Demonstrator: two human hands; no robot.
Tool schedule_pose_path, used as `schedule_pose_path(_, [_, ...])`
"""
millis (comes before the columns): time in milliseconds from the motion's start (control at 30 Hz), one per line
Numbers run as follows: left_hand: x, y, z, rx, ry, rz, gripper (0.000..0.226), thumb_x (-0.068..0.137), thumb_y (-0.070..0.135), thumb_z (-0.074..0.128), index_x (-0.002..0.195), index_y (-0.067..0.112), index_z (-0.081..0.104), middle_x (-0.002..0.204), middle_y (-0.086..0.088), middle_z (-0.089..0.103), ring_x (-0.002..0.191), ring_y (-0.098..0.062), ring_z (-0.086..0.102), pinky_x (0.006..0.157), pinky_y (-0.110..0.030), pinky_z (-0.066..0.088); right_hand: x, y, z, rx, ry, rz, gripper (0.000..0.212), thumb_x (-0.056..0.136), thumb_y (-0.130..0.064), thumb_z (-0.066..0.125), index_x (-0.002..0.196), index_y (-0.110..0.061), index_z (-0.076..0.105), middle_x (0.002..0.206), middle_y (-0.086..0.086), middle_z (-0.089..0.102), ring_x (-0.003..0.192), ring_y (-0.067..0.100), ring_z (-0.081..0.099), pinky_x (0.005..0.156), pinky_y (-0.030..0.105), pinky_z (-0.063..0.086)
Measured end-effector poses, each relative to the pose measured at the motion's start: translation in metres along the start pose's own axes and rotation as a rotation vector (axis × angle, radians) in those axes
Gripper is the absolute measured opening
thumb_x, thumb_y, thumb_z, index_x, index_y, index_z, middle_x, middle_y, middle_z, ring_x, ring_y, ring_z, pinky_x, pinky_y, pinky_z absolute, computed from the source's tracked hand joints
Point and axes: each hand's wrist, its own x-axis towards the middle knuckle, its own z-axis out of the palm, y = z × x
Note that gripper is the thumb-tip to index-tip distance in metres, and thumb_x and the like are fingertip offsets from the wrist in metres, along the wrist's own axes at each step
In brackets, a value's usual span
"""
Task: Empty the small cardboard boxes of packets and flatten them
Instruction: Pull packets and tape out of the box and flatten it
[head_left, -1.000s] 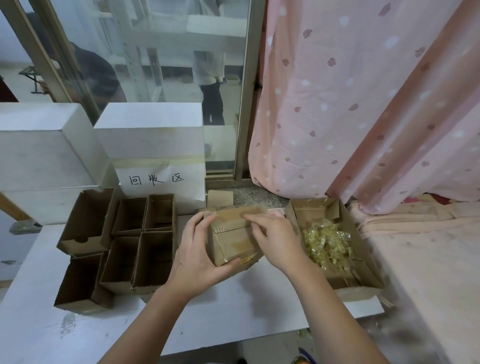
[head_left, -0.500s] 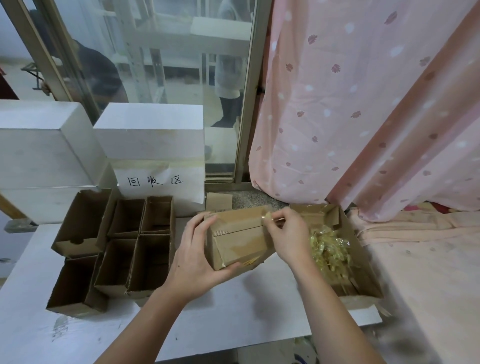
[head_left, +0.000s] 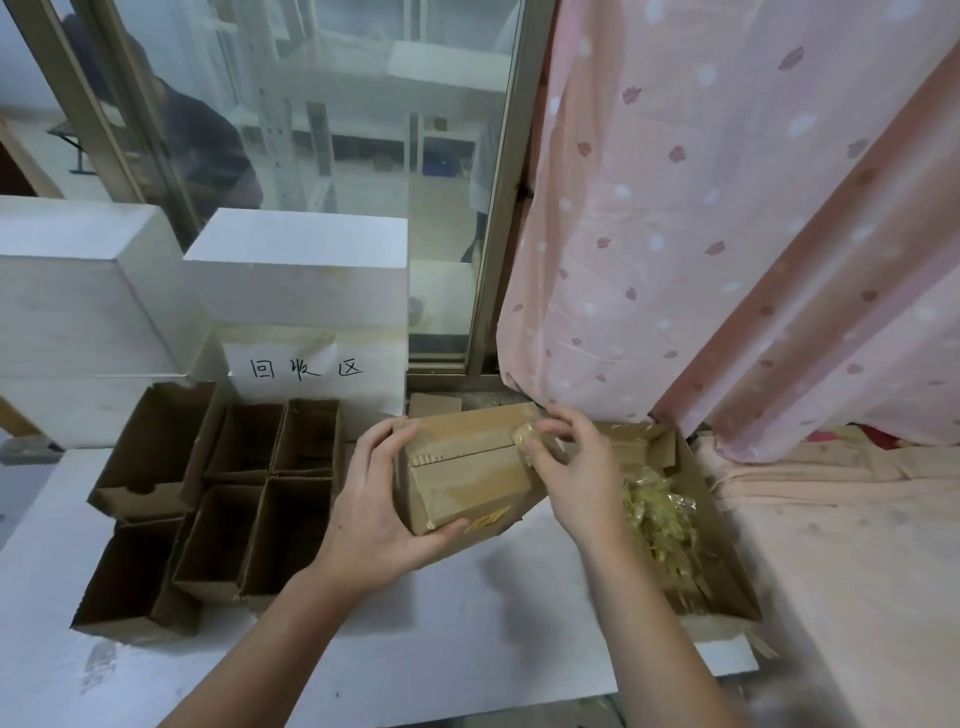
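Note:
My left hand (head_left: 375, 506) grips the left end of a small closed cardboard box (head_left: 467, 470), thumb underneath and fingers over its top edge. The box is tilted above the white board (head_left: 467, 639). My right hand (head_left: 576, 475) pinches a strip of clear tape (head_left: 523, 439) at the box's right end, partly peeled off the top seam. To the right lies an open cardboard tray (head_left: 727, 582) holding several yellowish packets (head_left: 657, 519).
Several empty open small boxes (head_left: 228, 499) stand in a cluster at the left. White foam blocks (head_left: 296, 270) with a handwritten paper label (head_left: 306, 369) sit behind them. A pink curtain (head_left: 727, 208) hangs at the right over a pink cloth surface (head_left: 857, 571). A window (head_left: 311, 130) is behind.
My right hand has pulled the tape strip along the box top toward the right end and lifted it. The left hand keeps its grip, and the box has tilted slightly.

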Motion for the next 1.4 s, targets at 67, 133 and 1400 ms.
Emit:
schedule_pose_path(67, [0.002, -0.001, 0.001, 0.007, 0.019, 0.009, 0.112, 0.063, 0.064, 0.086, 0.154, 0.032, 0.031, 0.157, 0.013, 0.028, 0.144, -0.011, 0.039, 0.107, -0.054, 0.051, 0.005, 0.004, -0.001, -0.078, -0.030, 0.067, 0.041, 0.084, -0.038, 0.080, 0.122, -0.027, 0.069, 0.128, -0.014, 0.061, 0.126, 0.011, 0.050, 0.104, 0.027, 0.038])
schedule_pose_path(133, [0.004, -0.001, 0.001, 0.013, 0.029, 0.033, 0.112, 0.063, 0.064, 0.086, 0.155, 0.028, 0.032, 0.157, 0.010, 0.029, 0.145, -0.012, 0.039, 0.107, -0.053, 0.051, 0.008, 0.002, -0.002, -0.035, -0.114, 0.154, 0.030, 0.088, -0.038, 0.076, 0.114, -0.023, 0.072, 0.122, -0.009, 0.066, 0.119, 0.012, 0.059, 0.094, 0.025, 0.043])
schedule_pose_path(1400, [0.072, 0.040, 0.036, 0.668, -0.247, -0.164, 0.107, 0.067, 0.092, 0.048, 0.158, 0.043, 0.017, 0.144, 0.005, 0.044, 0.132, -0.021, 0.044, 0.104, -0.045, 0.039, 0.006, -0.016, 0.024, -0.285, 0.038, -0.187, 0.014, 0.099, -0.026, 0.065, 0.097, -0.017, 0.075, 0.086, -0.006, 0.064, 0.076, 0.013, 0.060, 0.067, 0.021, 0.040])
